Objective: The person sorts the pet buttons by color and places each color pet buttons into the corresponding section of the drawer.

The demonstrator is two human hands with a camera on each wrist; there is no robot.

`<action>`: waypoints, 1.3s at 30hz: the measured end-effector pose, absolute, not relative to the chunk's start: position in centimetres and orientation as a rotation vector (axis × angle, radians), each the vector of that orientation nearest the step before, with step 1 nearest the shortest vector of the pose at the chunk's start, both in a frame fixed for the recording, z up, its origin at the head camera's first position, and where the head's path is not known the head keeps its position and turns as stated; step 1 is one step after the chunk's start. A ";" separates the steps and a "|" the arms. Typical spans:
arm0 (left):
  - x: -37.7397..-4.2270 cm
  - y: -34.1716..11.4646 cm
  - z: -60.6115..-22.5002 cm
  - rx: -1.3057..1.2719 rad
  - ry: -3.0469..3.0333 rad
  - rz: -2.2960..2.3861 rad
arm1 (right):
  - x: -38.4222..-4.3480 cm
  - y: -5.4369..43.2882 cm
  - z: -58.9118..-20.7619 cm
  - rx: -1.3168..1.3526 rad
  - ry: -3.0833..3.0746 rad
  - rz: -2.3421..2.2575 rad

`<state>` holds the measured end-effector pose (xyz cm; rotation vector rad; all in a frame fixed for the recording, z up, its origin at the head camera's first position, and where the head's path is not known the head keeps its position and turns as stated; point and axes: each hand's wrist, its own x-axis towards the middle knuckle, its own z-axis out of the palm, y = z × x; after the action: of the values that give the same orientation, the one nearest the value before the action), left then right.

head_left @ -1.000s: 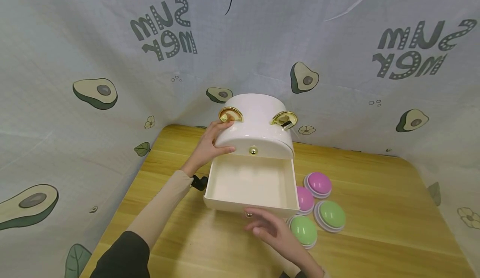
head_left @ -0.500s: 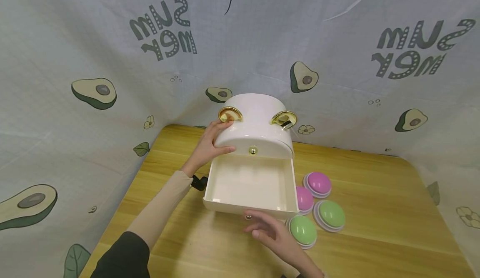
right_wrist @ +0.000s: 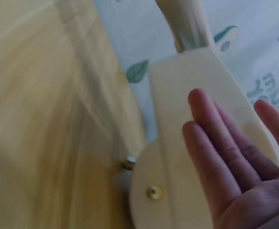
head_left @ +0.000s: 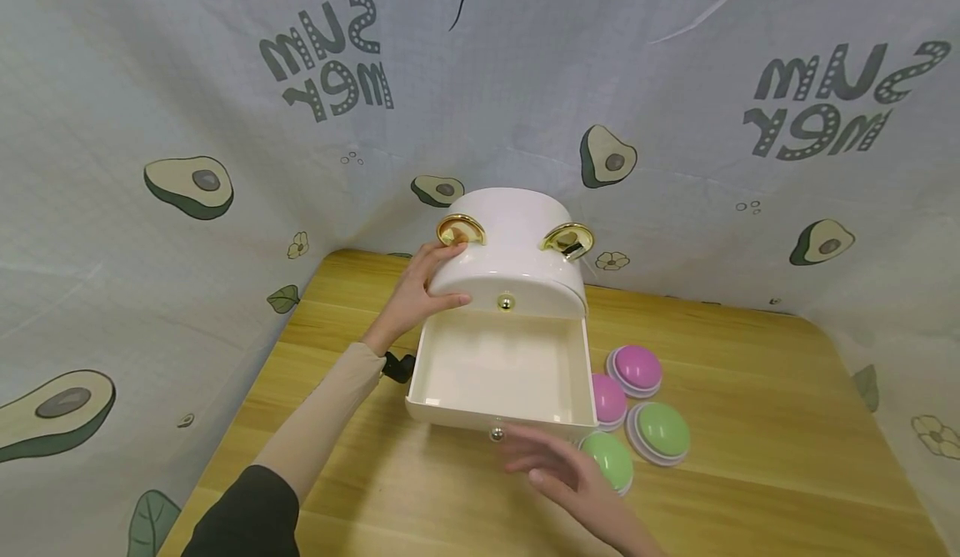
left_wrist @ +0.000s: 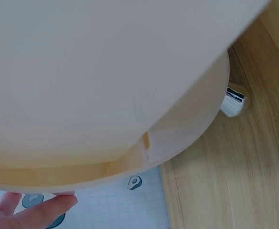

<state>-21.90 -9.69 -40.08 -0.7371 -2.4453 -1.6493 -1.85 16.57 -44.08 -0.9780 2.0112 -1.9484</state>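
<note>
the right hand (head_left: 558, 478) now lies slightly farther right than in the earlier frame, withdrawn from the knob (head_left: 497, 434) of the lower drawer (head_left: 502, 365); the left hand (head_left: 422, 286) and the white box (head_left: 510, 223) keep their places. the box stands on the far, middle part of the table (head_left: 750, 424), with its drawer pulled out toward the near side. the left hand grips the box's upper left edge, thumb on the front face, fingers beside the left gold fitting (head_left: 461, 230). the right hand pinches nothing: its fingers are extended, some lying together, just beside the knob. right of the drawer lie two pink domes (head_left: 638, 367) and two green domes (head_left: 664, 429). the step in hand appears to be the end of opening the drawer; the next move probably calls for the right hand to clear the drawer front while the left steadies the box.
</note>
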 end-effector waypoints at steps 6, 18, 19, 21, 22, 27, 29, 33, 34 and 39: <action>-22.6 -9.9 -41.3 -0.744 -2.419 -1.646 | -2.0 19.5 -43.1 -1.054 2.020 -2.219; -22.7 -9.9 -41.3 -0.730 -2.441 -1.623 | -1.0 23.9 -44.4 -0.781 2.192 -2.463; -22.6 -9.9 -41.3 -0.730 -2.440 -1.623 | -0.8 24.1 -44.7 -0.739 2.229 -2.430; -22.6 -9.9 -41.3 -0.731 -2.436 -1.621 | -0.5 24.4 -45.5 -0.643 2.298 -2.355; -22.6 -9.9 -41.3 -0.731 -2.435 -1.619 | -0.3 24.6 -45.9 -0.597 2.327 -2.317; -22.6 -9.9 -41.2 -0.726 -2.437 -1.618 | 0.3 25.3 -48.2 -0.350 2.433 -2.166; -22.6 -9.9 -41.2 -0.727 -2.437 -1.627 | 0.4 25.6 -49.2 -0.246 2.477 -2.084; -22.6 -9.8 -41.3 -0.727 -2.435 -1.642 | 0.5 26.2 -50.8 -0.146 2.539 -1.949; -22.7 -9.8 -41.3 -0.724 -2.433 -1.646 | 0.5 26.3 -51.1 -0.141 2.548 -1.930; -22.1 -9.6 -40.5 -0.716 -2.445 -1.650 | 0.5 26.2 -52.1 -0.164 2.573 -1.876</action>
<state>-22.07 -9.57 -40.48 -0.7161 -2.4451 -1.6501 0.47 26.25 -52.09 -0.1641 2.5734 -1.8757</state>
